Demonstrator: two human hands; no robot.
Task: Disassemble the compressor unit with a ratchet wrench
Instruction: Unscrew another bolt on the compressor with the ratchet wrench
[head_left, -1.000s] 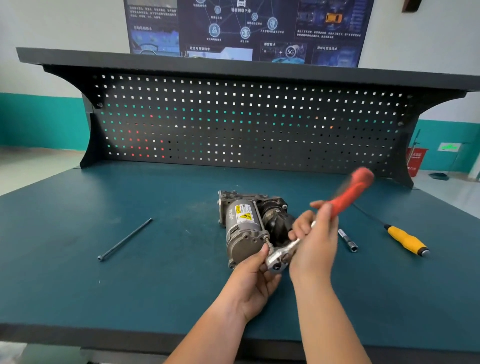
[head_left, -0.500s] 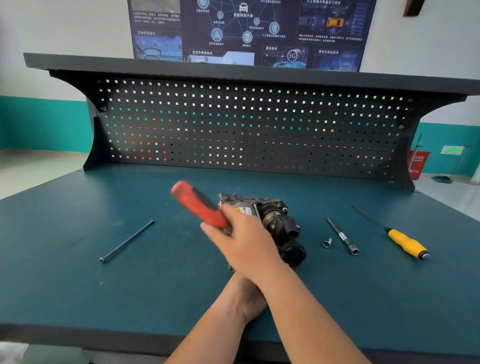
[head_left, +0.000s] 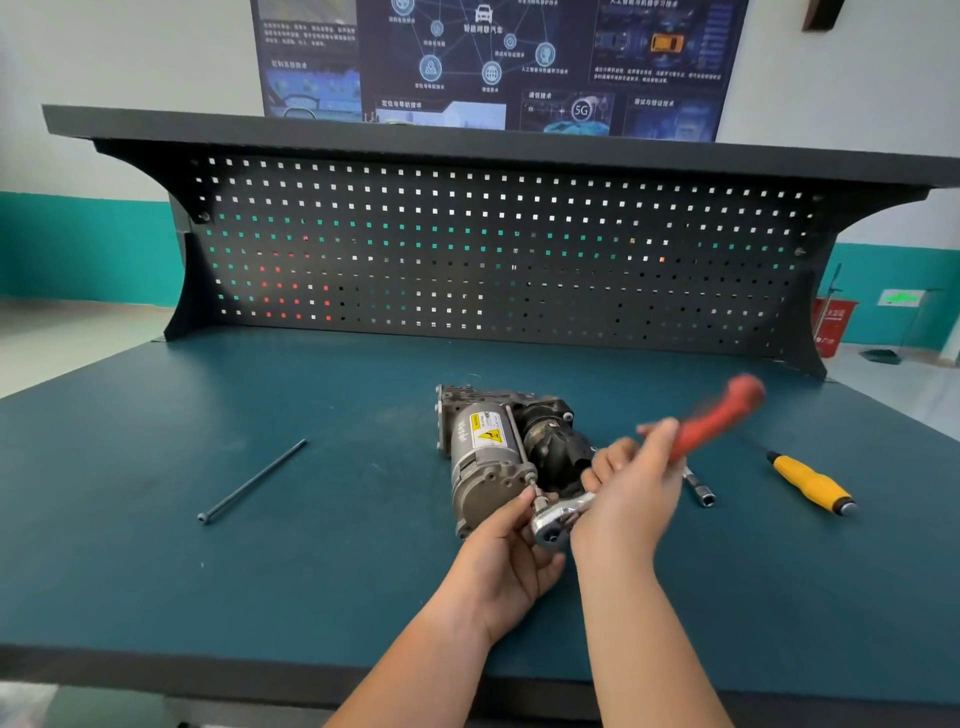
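The grey and black compressor unit (head_left: 493, 447) lies on the blue-green bench top, a yellow warning label on its barrel. A ratchet wrench with a red handle (head_left: 711, 421) and chrome head (head_left: 556, 522) is set on a bolt at the unit's near end. My right hand (head_left: 631, 488) grips the handle, which points up to the right and is blurred. My left hand (head_left: 511, 556) pinches the ratchet head and its socket against the bolt.
A long dark bolt (head_left: 253, 480) lies to the left on the bench top (head_left: 156, 571). Right of the unit rest a chrome extension bar (head_left: 698, 488) and a yellow-handled screwdriver (head_left: 810, 483). A black pegboard (head_left: 493, 260) with a shelf closes the back.
The red handle swung from the right over to the left and has now swung back to the right. My left hand stays at the ratchet head.
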